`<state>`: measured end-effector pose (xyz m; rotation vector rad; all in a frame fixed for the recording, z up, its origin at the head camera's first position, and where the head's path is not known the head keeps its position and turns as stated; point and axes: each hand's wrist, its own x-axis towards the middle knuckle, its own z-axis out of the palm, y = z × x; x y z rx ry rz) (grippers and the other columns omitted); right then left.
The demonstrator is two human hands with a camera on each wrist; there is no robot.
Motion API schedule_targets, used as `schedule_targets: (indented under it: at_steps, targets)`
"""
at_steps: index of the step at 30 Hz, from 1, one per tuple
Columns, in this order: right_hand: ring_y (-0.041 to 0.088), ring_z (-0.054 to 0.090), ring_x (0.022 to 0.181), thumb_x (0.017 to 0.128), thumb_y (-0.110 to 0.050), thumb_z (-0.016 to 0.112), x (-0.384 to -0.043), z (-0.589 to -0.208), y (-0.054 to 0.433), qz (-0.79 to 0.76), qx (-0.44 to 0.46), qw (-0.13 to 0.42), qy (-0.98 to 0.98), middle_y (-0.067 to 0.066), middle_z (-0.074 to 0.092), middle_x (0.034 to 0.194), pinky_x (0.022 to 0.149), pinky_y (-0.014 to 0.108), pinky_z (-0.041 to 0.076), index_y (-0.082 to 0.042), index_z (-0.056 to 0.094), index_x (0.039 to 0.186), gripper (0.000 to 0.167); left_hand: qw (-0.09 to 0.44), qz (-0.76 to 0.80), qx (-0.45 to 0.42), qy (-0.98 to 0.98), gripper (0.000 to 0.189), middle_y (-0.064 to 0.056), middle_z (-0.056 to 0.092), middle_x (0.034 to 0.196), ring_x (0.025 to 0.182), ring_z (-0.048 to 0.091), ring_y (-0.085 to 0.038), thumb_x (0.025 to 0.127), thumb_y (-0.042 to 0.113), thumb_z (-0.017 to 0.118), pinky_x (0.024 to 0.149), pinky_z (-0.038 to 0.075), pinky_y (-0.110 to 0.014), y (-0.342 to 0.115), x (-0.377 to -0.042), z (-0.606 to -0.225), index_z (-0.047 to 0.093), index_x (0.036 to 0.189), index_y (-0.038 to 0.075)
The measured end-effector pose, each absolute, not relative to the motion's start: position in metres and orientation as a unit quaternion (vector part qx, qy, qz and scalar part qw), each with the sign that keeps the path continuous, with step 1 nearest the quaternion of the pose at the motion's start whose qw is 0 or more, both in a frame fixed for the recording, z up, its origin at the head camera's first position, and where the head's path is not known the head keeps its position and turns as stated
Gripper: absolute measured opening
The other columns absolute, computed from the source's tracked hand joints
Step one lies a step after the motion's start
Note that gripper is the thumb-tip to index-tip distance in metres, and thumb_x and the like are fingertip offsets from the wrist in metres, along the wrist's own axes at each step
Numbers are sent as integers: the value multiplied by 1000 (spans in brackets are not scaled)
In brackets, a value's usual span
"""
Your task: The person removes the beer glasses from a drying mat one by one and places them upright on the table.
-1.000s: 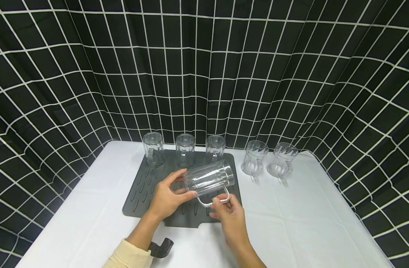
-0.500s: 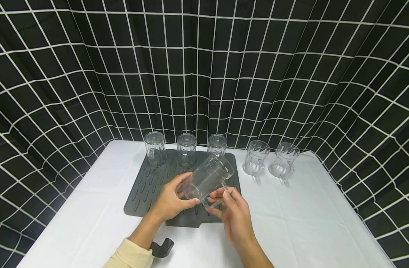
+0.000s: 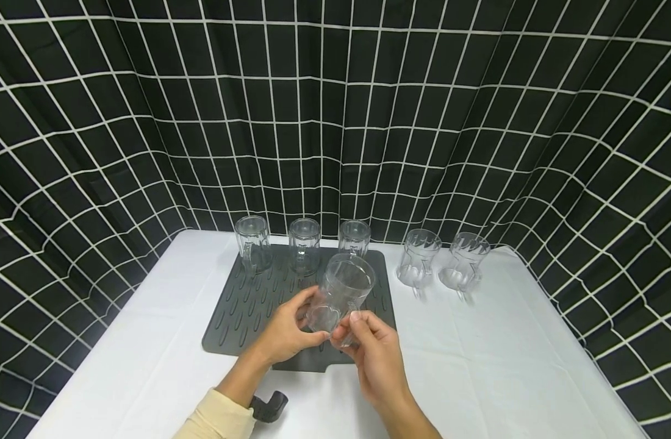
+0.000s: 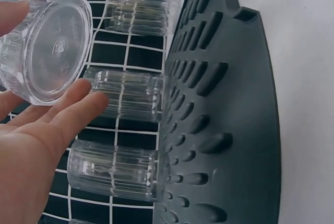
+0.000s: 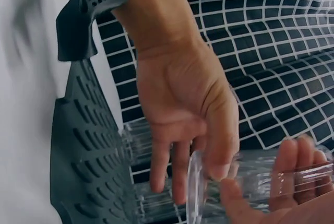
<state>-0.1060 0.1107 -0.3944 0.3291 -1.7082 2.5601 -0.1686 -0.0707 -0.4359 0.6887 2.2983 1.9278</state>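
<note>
A clear glass mug [image 3: 343, 277] is held over the dark grey drying mat [image 3: 242, 323], tilted, its mouth up and its base down toward the left. My left hand [image 3: 285, 329] holds it round the base, thumb in front and fingers behind. In the left wrist view the mug's round base [image 4: 58, 49] faces the camera above the outstretched fingers. My right hand [image 3: 376, 350] pinches the handle from the right; its fingers partly cover the handle. Along the mat's back edge stand three more glass mugs, the left one [image 3: 253, 244], middle one [image 3: 304, 247] and right one [image 3: 354, 238], bases up.
Two glass mugs, one [image 3: 419, 259] beside the other [image 3: 464, 262], stand mouth up on the white tablecloth [image 3: 505, 360] right of the mat. A black curtain [image 3: 324, 110] with a white grid encloses the back and sides. A black mount [image 3: 269, 406] sits on the left wrist.
The held mug has turned from lying nearly sideways to a steeper tilt, its mouth swinging up and toward the camera. My right hand has shifted its fingers on the handle; the left stays at the base.
</note>
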Motion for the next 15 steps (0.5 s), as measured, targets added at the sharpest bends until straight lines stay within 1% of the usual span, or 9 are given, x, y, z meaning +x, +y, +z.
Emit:
schedule_targets:
  at_steps: [4,7,9,13,15]
  targets:
    - [19,65,72,98,-14,57,-105,-394,110,817,104,27,-567,8,63,73,77,38,57,3,60,85,22,21,621,229,750,83,-15,50,134,123,50,-36,76,8,81,100,45,-43,-70,-170,-441,37,146,5]
    - [20,66,72,97,-12,59,-104,-394,110,809,97,40,-579,8,64,71,74,35,57,5,60,83,22,5,617,229,752,83,-16,49,136,124,49,-35,76,9,82,100,45,-43,-69,-170,-442,37,146,4]
    - [21,66,72,97,-12,59,-104,-394,111,801,95,52,-589,9,64,71,73,35,57,8,59,84,24,-13,611,225,759,83,-17,48,138,126,47,-35,76,9,82,100,44,-45,-71,-168,-441,37,146,4]
    - [22,66,73,97,-11,60,-105,-390,115,791,91,76,-601,10,65,70,78,38,57,15,57,84,29,-64,593,212,774,83,-16,45,142,128,46,-34,75,8,83,100,44,-50,-81,-166,-436,39,146,5]
    - [22,66,74,96,-10,60,-105,-387,119,790,89,87,-601,10,66,70,80,39,56,17,56,83,30,-88,584,210,779,83,-15,45,143,128,46,-34,75,8,84,99,44,-49,-89,-167,-435,40,145,6]
